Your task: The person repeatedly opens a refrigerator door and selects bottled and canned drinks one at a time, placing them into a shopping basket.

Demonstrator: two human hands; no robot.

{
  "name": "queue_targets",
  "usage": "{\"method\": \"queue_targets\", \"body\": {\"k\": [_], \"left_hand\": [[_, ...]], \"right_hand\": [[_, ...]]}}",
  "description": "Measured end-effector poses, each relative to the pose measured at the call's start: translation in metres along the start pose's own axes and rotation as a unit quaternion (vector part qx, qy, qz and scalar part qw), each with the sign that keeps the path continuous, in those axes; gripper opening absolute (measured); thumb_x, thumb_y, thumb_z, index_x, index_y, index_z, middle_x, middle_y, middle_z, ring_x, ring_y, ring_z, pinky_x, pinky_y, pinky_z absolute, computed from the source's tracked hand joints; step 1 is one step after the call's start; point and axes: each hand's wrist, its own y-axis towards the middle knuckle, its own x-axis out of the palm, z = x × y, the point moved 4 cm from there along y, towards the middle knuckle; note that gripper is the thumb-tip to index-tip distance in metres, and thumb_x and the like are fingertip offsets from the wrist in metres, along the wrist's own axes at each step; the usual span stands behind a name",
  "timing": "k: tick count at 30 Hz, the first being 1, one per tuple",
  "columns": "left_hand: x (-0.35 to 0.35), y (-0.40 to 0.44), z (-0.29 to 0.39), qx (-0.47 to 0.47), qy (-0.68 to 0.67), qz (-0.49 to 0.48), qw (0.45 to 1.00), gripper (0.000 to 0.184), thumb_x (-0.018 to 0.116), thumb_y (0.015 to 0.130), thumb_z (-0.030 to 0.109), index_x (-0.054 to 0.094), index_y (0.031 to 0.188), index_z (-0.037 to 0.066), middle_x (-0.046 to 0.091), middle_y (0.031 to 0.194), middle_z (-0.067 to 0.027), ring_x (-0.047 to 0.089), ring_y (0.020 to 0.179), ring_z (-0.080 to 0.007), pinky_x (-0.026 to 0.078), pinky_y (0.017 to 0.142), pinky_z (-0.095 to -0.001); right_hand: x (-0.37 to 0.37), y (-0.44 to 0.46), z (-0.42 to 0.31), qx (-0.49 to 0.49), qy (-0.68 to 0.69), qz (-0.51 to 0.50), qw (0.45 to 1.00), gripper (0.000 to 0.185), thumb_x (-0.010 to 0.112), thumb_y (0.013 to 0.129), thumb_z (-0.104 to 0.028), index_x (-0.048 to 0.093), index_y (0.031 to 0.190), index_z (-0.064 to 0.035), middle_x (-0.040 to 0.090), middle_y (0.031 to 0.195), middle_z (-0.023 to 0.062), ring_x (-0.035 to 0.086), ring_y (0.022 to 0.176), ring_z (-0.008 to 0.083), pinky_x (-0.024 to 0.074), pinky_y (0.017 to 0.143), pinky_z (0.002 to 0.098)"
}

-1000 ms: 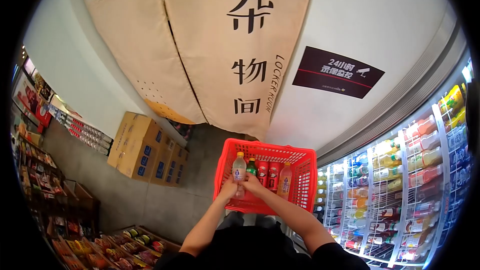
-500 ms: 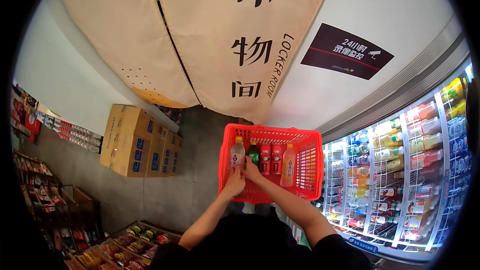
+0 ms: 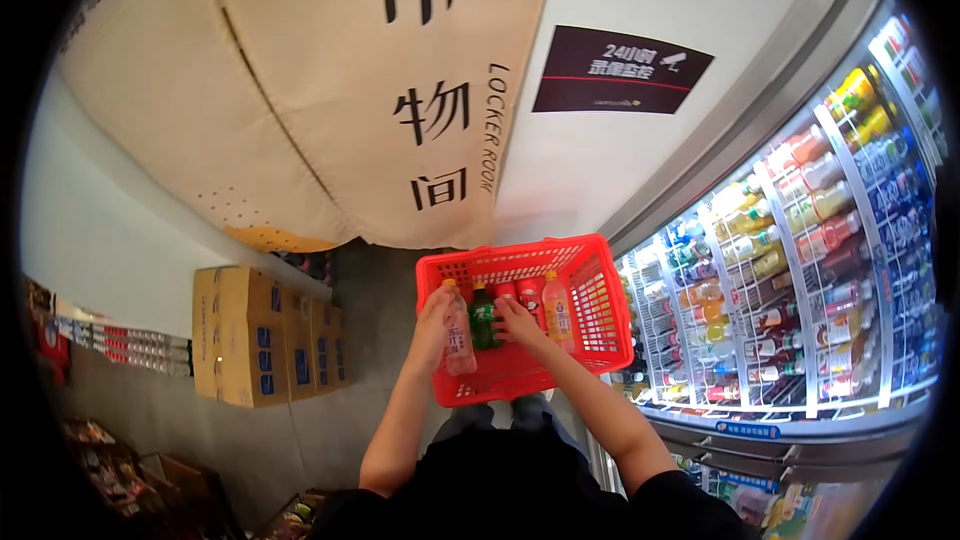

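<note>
Red plastic is framing my distant view: an open, lattice-walled shopping basket [image 3: 495, 382] is sitting beneath both grips, though whatever is bearing its weight is hiding from me. Against the left grip [image 3: 434, 318], a clear plastic bottle with a yellow cap and printed label [image 3: 459, 342] is resting inside; the fingers are lying along its upper side, and I am not managing to tell whether they are closing around it. The right grip [image 3: 518, 323] is covering part of two red cylindrical cans [image 3: 530, 296], just right of a green plastic bottle [image 3: 484, 318]; whether it is holding either, I cannot tell. To its right, a pinkish bottle with a yellow cap [image 3: 557, 316] is standing near the cans.

I am judging that a sideways push from the left grip could topple the clear bottle, and that crowding could make the right grip knock the cans. Uneven pressure could also be tilting the basket.

Grey flooring [image 3: 372, 312] is showing left of the left grip, with brown cardboard cartons [image 3: 225, 340] standing farther out. Beyond both grips a beige cloth curtain [image 3: 300, 60] is hanging; well right of the right grip, a lit, metal-framed drinks cooler [image 3: 722, 122] is glowing.
</note>
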Motion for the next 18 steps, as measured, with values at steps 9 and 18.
{"method": "queue_targets", "body": {"k": [9,18], "left_hand": [[0.072,0.001,-0.005,0.028,0.073,-0.147,0.986,0.042,0.048,0.102,0.028,0.05,0.135,0.002,0.055,0.134,-0.0127,0.052,0.123,-0.0209,0.04,0.104,-0.0331],[0.175,-0.047,-0.003,0.125,0.081,-0.241,0.959,0.035,0.049,0.101,0.02,0.054,0.13,0.003,0.06,0.128,-0.0113,0.058,0.115,-0.0183,0.044,0.098,-0.0318]], "right_hand": [[-0.043,-0.097,-0.04,-0.257,0.228,0.092,0.934,0.036,0.046,0.103,-0.026,0.051,0.131,-0.003,0.063,0.118,0.0116,0.064,0.104,0.0192,0.0524,0.086,0.0322],[-0.13,-0.238,-0.051,-0.422,0.248,0.22,0.844,0.035,0.044,0.103,-0.023,0.05,0.13,-0.0007,0.061,0.118,0.0136,0.062,0.103,0.0192,0.0511,0.088,0.033]]}}
